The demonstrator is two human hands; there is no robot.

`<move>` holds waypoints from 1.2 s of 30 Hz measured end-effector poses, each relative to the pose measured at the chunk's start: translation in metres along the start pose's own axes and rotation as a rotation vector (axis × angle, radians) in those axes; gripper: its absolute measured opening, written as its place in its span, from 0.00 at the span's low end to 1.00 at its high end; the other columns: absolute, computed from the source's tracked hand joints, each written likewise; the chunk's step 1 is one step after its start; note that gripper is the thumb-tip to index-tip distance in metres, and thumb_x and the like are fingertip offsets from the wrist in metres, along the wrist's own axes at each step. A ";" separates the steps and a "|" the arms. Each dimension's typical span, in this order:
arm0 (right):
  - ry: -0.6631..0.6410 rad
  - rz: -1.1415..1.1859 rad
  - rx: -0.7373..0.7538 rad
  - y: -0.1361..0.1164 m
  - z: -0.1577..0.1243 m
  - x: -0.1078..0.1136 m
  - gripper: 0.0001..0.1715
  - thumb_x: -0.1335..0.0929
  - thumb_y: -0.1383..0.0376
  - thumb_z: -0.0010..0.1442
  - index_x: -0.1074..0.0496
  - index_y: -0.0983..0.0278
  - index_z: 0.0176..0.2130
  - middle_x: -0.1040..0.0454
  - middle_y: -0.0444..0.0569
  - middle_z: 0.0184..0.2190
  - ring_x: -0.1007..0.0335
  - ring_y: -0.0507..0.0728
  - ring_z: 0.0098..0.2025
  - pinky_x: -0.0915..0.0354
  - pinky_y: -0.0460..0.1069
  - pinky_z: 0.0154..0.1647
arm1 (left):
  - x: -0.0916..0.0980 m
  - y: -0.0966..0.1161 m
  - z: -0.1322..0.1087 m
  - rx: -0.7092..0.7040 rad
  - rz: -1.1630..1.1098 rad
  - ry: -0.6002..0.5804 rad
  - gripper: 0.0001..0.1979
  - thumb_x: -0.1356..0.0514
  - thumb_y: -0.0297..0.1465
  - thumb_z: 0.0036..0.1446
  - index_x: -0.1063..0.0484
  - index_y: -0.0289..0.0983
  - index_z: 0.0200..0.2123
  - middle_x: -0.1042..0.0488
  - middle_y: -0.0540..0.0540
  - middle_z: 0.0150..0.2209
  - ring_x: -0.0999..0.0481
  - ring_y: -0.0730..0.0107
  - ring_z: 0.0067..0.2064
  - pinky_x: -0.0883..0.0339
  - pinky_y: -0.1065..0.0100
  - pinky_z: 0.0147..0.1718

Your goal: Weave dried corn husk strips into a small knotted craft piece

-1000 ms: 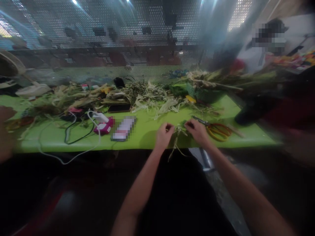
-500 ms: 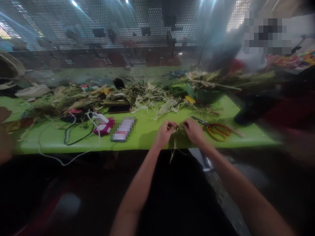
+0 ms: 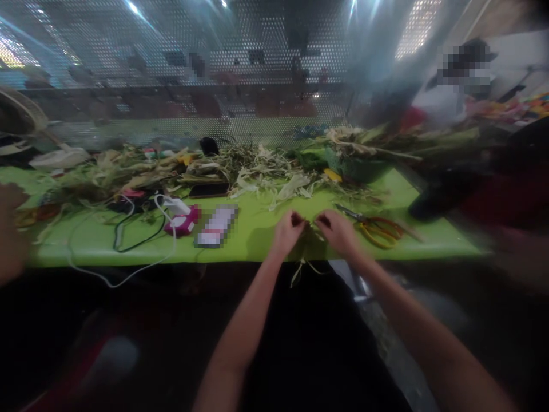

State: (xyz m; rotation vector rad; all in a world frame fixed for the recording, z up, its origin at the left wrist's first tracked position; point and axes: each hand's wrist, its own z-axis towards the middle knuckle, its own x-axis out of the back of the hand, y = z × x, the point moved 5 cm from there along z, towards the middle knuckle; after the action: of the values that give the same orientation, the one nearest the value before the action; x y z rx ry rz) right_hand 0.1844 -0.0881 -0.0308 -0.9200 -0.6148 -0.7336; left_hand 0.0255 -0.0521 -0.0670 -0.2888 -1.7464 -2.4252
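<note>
Near the table's front edge my left hand [image 3: 290,230] is closed in a pinch, with thin pale plant strips [image 3: 300,270] hanging down below it past the edge. My right hand [image 3: 335,229] faces it a short way off, its thumb and fingers pinched together at a small pale piece of the same material. The gap between the fingertips is narrow, and fine strands there are too blurred to follow. Beside my right hand lie pliers with orange-yellow handles [image 3: 380,233], jaws towards the back left.
On the green table [image 3: 257,223] rest a phone [image 3: 217,226], a dark phone [image 3: 209,190] and a purple power socket [image 3: 184,222] with cables. Dried husks [image 3: 291,187] are heaped behind, near a green basket [image 3: 358,166]. Another person's arm [image 3: 11,234] shows at left.
My hands stay close together, with the fingertips slightly shifted. The hanging strips have swung and now spread further apart. The person's hand at the left edge has moved further into view.
</note>
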 end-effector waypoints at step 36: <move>-0.073 0.125 0.117 0.001 0.007 -0.006 0.14 0.35 0.71 0.60 0.22 0.63 0.42 0.21 0.51 0.39 0.27 0.59 0.41 0.35 0.52 0.43 | -0.009 0.003 -0.004 0.042 -0.185 -0.221 0.04 0.37 0.28 0.50 0.27 0.36 0.33 0.24 0.49 0.31 0.26 0.70 0.35 0.33 0.67 0.41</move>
State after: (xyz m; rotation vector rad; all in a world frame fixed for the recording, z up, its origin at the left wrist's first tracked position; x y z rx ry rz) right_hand 0.1806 -0.0793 -0.0324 -0.8716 -0.6518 -0.5485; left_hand 0.0343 -0.0564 -0.0679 -0.4223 -1.9953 -2.5643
